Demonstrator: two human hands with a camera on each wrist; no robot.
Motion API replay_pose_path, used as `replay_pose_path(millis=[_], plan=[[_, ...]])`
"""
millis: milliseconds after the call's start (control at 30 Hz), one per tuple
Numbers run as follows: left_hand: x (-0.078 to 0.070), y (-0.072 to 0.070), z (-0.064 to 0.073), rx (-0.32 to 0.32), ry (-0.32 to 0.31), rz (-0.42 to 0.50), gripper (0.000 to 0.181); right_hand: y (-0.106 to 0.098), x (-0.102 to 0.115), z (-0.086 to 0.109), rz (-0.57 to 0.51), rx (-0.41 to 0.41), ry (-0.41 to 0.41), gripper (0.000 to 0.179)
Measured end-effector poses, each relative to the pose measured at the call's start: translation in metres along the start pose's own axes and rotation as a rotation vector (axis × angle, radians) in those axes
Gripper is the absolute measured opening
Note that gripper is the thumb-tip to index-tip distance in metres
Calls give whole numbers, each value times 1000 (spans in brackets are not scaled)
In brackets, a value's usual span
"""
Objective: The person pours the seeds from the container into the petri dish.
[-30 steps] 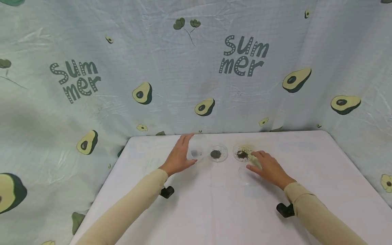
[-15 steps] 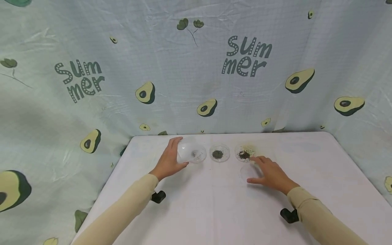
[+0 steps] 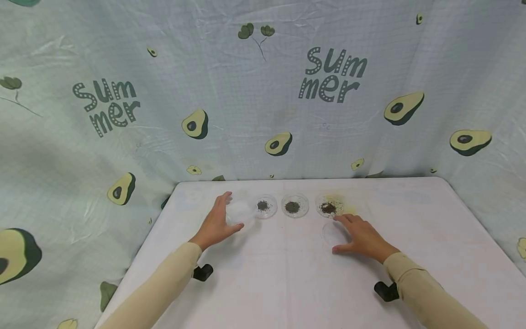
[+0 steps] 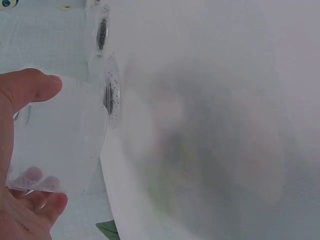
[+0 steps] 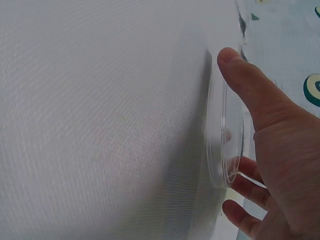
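Note:
My left hand (image 3: 215,224) grips a clear, tapered plastic cup (image 4: 60,135) from its side; in the left wrist view the thumb lies on one side and fingertips show through the other. Just right of the cup, a clear petri dish (image 3: 266,206) with dark grains sits on the table. My right hand (image 3: 361,235) spans a second clear petri dish (image 3: 332,234), thumb at the near rim and fingers at the far rim. In the right wrist view this dish (image 5: 216,130) lies flat, close over the cloth, with nothing visible inside.
Beside the left dish are a middle dish (image 3: 295,205) of dark grains and a right dish (image 3: 328,207) of brown bits with pale crumbs. Yellowish powder (image 3: 349,210) is spread behind the right hand. A patterned curtain (image 3: 238,91) hangs along the table's (image 3: 287,278) back edge.
My left hand has moved left and nearer with the cup, uncovering the left dish. My right hand has drawn slightly nearer, off the right dish and around the front dish.

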State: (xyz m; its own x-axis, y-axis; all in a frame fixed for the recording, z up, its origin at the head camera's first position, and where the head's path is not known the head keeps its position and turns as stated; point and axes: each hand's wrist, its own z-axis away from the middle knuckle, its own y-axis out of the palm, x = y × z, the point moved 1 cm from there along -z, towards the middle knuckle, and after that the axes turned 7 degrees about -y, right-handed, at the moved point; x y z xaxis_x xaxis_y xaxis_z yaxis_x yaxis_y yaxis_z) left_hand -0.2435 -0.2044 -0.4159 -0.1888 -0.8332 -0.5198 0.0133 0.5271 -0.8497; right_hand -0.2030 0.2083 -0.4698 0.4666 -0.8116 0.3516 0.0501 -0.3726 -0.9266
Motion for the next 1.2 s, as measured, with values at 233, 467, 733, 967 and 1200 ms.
replay_pose_path(millis=[233,467,733,967,1200], plan=[[11,2,4,16,-74,25,100,1,-2,1,6,4,-6,86],[16,4,6,27,-86,43,97,1,-2,1,17,4,-24,80],[22,6,5,35,-97,61,95,0,-2,1,12,11,-20,78],[28,9,3,60,-110,76,95,-2,0,1,17,4,-14,79],[33,10,3,78,-124,69,95,-7,2,0,23,2,-26,79]])
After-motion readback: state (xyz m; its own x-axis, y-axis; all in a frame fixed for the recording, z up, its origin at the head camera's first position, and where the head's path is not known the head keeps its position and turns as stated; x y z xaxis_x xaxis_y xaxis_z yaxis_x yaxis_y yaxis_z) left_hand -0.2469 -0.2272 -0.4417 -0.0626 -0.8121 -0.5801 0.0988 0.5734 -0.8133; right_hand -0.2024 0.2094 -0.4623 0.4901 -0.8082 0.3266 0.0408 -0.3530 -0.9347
